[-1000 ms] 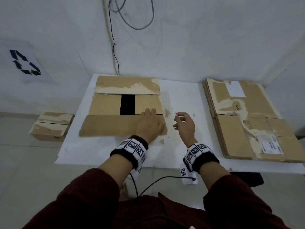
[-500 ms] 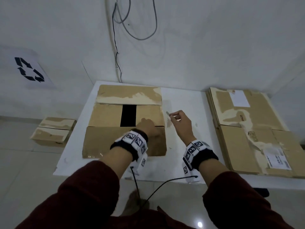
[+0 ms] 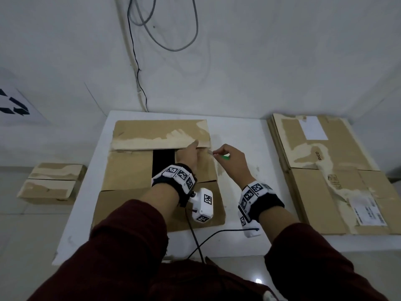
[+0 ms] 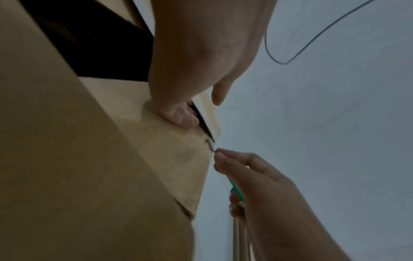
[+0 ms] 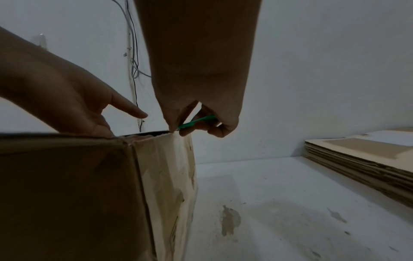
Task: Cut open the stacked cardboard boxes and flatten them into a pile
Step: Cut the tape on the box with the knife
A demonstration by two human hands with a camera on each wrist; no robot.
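Observation:
An open cardboard box (image 3: 130, 170) stands on the white table (image 3: 243, 135), outer flaps spread, dark gap in the middle. My left hand (image 3: 187, 157) rests on the right inner flap near the far right corner. In the left wrist view its fingers (image 4: 178, 116) curl at the flap's edge by the slit, thumb free. My right hand (image 3: 230, 157) grips a green cutter (image 3: 224, 157), the blade tip at the box's far right top corner (image 5: 172, 132). The cutter (image 5: 196, 121) shows between the curled fingers in the right wrist view.
A pile of flattened cardboard (image 3: 325, 170) lies on the right of the table. Two closed boxes (image 3: 52, 183) sit on the floor to the left. Cables (image 3: 138, 83) hang down the wall behind. A black wire (image 3: 217, 233) loops over the table's near edge.
My left hand slid from the near flap to the far right inner flap. My right hand moved forward and brought the cutter tip to the box's far right corner.

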